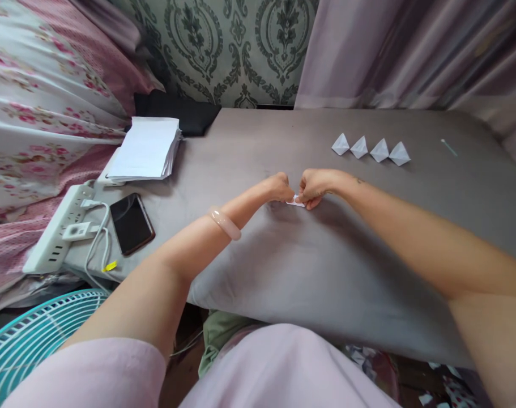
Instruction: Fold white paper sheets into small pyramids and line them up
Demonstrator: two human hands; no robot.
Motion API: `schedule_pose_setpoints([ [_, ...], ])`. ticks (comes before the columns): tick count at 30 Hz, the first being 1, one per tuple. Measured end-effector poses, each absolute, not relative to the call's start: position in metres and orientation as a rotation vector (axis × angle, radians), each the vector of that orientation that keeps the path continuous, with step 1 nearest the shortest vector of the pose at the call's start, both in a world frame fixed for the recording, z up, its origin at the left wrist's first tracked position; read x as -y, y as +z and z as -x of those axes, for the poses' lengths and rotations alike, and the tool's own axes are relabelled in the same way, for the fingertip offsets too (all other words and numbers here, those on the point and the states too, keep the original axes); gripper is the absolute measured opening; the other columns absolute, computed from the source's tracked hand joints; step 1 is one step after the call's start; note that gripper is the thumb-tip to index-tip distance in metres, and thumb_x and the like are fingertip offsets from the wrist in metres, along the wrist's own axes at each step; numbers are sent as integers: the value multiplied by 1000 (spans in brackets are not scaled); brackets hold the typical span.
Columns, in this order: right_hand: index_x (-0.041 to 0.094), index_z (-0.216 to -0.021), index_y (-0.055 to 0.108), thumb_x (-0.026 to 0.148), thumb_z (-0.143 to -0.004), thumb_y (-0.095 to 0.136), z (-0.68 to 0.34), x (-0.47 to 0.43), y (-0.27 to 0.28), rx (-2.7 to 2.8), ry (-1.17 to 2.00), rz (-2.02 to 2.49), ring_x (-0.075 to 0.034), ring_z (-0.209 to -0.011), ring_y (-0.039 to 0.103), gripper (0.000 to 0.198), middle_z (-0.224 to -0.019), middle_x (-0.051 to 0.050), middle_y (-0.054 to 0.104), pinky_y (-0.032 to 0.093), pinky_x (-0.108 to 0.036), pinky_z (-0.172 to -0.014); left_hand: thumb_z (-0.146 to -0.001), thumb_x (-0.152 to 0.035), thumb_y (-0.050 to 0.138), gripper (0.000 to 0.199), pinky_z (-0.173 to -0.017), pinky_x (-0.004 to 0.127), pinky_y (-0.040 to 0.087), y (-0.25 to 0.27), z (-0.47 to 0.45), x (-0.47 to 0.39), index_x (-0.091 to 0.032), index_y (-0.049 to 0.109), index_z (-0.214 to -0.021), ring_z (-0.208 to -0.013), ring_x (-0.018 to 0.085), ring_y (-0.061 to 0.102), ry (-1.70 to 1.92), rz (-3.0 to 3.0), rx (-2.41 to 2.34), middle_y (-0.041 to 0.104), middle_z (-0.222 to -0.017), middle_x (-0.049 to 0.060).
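Between my hands, on the grey-covered table point(258, 272), lies a small folded piece of white paper point(297, 202). My left hand point(278, 187) is closed at the paper's left end, its fingers pressed down on it. From the other side my right hand point(315, 187) pinches the paper's right end. Most of the paper is hidden by my fingers, so its exact folds cannot be made out. Farther back on the right stands a row of several folded white paper shapes point(379, 150) with pointed tops, apart from both hands.
At the back left a stack of white paper point(145, 148) lies beside a black folded item point(181, 112). A phone point(132, 222) and a power strip point(60, 229) with cables are at the left edge. A cotton swab point(448, 147) lies far right; a turquoise fan point(41, 351) stands front left.
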State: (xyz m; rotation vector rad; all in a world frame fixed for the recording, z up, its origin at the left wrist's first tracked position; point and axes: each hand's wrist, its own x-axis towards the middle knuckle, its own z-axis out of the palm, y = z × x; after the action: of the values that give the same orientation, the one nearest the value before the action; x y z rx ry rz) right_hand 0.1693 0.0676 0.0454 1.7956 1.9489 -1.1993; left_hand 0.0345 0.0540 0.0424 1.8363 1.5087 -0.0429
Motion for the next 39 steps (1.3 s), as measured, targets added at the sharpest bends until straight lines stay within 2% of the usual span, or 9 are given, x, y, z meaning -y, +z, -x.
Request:
schedule_pose_setpoints([
  [4,14,-50,59,23,-60,80,-159,-73,46,-1943,-1009,-1664,-16,-52,63,25,-51,-1,60,48,-26,-47,-58,-15,63,15,-54,30,39,42,-39,-64,-18,50,-51,-53,17,51,-209,-1914,-1454,46,-45,1],
  [7,12,-52,60,28,-68,74,-155,-75,44,-1901,-896,-1627,-13,-53,63,27,-52,-1,60,47,-25,-53,-57,-16,64,13,-55,30,41,42,-43,-71,-18,52,-53,-57,19,55,-320,-1923,-1409,46,-45,1],
  [13,17,-48,56,34,-66,79,-159,-66,46,-1927,-843,-1703,-18,-52,61,33,-50,-3,58,46,-32,-56,-57,-16,69,15,-59,31,40,45,-49,-70,-17,54,-54,-66,23,57,-322,-2021,-1491,45,-48,2],
  [18,21,-60,57,33,-76,68,-173,-47,39,-2180,-706,-1806,-18,-61,59,23,-58,-3,59,39,-29,-56,-62,-13,66,12,-59,28,37,37,-38,-55,-16,56,-55,-61,18,53,-64,-2008,-1421,44,-49,1],
  [21,21,-72,57,27,-78,63,-182,-30,30,-2332,-751,-1906,-16,-65,58,11,-69,-3,63,38,-26,-56,-69,-17,60,4,-58,26,36,24,-27,-44,-15,62,-67,-59,14,49,138,-1950,-1353,50,-55,0],
  [26,21,-83,51,27,-83,54,-185,1,10,-2683,-563,-2073,-17,-83,57,7,-91,-6,62,41,-27,-71,-75,-16,55,5,-65,25,38,-2,-17,-28,-14,60,-77,-65,12,47,456,-2149,-1246,56,-69,1],
  [30,22,-85,49,28,-86,50,-185,14,-9,-2811,-542,-2143,-17,-76,55,6,-83,-3,60,40,-28,-68,-81,-18,53,5,-74,30,40,-19,-15,-17,-16,57,-83,-77,16,49,654,-2285,-1252,58,-79,4],
  [36,23,-86,49,26,-84,54,-189,16,-16,-3069,-676,-2145,-18,-79,57,6,-80,-2,59,44,-30,-73,-85,-21,54,6,-74,28,42,-17,-10,-10,-16,56,-87,-76,15,49,820,-2209,-1133,58,-78,3],
  [39,23,-92,50,24,-85,54,-191,18,-12,-3175,-745,-2127,-18,-83,59,9,-87,-3,60,46,-32,-77,-83,-26,61,23,-74,27,43,-9,-6,-7,-15,59,-103,-77,14,50,866,-2170,-1012,62,-93,6],
])
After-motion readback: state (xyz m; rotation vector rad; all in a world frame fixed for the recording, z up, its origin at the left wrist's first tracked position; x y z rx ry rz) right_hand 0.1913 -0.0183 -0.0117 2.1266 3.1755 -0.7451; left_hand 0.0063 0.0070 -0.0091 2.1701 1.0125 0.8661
